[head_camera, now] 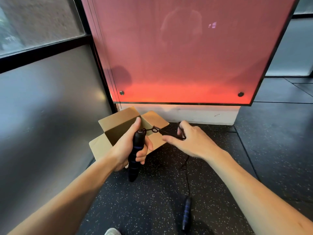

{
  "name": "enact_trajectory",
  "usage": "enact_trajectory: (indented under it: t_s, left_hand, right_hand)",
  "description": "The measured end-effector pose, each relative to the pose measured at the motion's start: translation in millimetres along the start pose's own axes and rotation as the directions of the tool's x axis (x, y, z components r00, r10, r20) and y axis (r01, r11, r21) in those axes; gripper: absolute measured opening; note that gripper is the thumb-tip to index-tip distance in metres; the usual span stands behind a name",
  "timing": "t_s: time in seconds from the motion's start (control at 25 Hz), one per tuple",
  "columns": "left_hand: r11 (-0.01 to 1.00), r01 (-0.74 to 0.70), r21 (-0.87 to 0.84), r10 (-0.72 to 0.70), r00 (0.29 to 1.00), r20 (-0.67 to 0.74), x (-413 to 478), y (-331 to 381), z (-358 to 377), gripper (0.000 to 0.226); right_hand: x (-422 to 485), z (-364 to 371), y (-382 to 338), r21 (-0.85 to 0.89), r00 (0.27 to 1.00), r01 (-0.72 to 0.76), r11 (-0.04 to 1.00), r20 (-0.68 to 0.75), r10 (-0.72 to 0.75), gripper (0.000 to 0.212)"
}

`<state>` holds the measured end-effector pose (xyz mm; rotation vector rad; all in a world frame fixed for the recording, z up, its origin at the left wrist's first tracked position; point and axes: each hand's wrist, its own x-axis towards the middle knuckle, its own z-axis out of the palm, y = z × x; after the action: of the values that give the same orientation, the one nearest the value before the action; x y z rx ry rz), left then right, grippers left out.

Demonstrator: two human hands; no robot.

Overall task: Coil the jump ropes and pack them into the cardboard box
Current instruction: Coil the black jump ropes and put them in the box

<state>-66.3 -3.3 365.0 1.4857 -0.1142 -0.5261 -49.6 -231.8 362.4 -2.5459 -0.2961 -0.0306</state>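
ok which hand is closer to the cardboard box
Left. The left hand, gripping a handle, overlaps the cardboard box in view; the right hand holds cord beyond its right flap.

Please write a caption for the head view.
Left hand grips black ridged rope handle; right hand holds its thin black cord by brown cardboard box.

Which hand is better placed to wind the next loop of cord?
Right. The right hand holds the cord, whose slack trails down below it; the left hand is occupied gripping the handle.
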Motion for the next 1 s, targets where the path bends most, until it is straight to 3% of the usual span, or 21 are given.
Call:
enact_trajectory:
  t_s: [0.08, 0.16, 0.32, 0.4, 0.56, 0.68, 0.84, 0.92, 1.0]
  left_hand:
    - [0.999, -0.012, 0.035, 0.016, 0.993, -0.121, 1, 2, 1, 0.078]
    - [0.997, -0.005, 0.081, 0.018, 0.985, -0.173, 2, 2, 1, 0.07]
    - [0.997, -0.003, 0.078, 0.022, 0.968, -0.248, 2, 2, 3, 0.059]
    - [0.995, -0.039, 0.088, 0.061, 0.963, -0.263, 0, 3, 4, 0.056]
    - [0.986, -0.073, 0.147, 0.109, 0.96, -0.259, 1, 7, 7, 0.053]
    - [0.958, -0.057, 0.281, 0.124, 0.966, -0.227, 2, 4, 11, 0.05]
    - [0.901, -0.041, 0.431, 0.117, 0.981, -0.152, 2, -2, 15, 0.049]
    - [0.9, -0.04, 0.434, 0.12, 0.98, -0.159, 3, -2, 16, 0.048]
    - [0.902, -0.032, 0.431, 0.125, 0.974, -0.19, 4, 0, 16, 0.048]
  right_hand:
    - [1, 3, 0, 0.049, 0.98, 0.184, 0.982, -0.087, -0.179, 0.045]
    - [4, 7, 3, 0.182, 0.959, 0.272, 0.945, -0.127, -0.252, 0.039]
    - [7, 3, 1, 0.439, 0.95, 0.256, 0.861, -0.277, -0.141, 0.042]
    - [6, -1, 1, 0.376, 0.944, 0.269, 0.887, -0.287, -0.165, 0.037]
    - [3, 5, -1, 0.18, 0.88, 0.425, 0.887, -0.309, -0.36, 0.017]
    - [5, 14, -6, -0.008, 0.885, 0.363, 0.932, -0.308, -0.348, 0.02]
    - [2, 11, -14, -0.034, 0.955, 0.238, 0.971, -0.174, -0.24, 0.036]
    - [0, 11, -16, -0.12, 0.956, 0.273, 0.955, -0.082, -0.283, 0.04]
    - [-6, 13, -20, -0.174, 0.924, 0.366, 0.914, -0.048, -0.379, 0.026]
